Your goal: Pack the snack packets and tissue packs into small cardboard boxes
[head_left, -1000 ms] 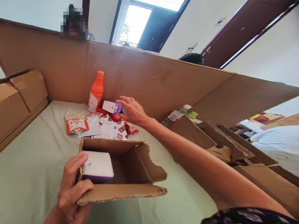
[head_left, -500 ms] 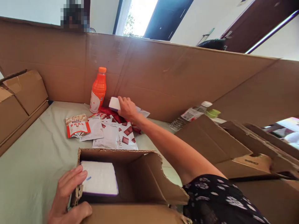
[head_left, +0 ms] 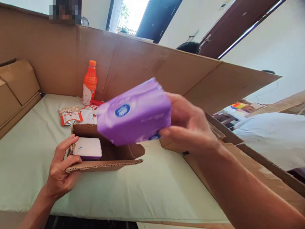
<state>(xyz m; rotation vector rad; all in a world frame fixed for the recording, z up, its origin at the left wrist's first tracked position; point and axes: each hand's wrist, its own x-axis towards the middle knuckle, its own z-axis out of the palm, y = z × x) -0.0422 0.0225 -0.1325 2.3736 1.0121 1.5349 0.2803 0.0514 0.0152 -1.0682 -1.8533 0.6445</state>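
Right hand [head_left: 190, 124] has a purple pack [head_left: 134, 111] gripped up in the air, kinda blocking the box [head_left: 105, 164]. Left hand [head_left: 60, 165] is clamped on the box's left edge, second pack [head_left: 87, 146] inside. Past that, snack bag [head_left: 69, 116], then orange bottle [head_left: 90, 83] standing upright.

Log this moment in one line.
right hand: holds purple rectangular pack; left hand: grips open brown cardboard box; inside: white-topped purple pack
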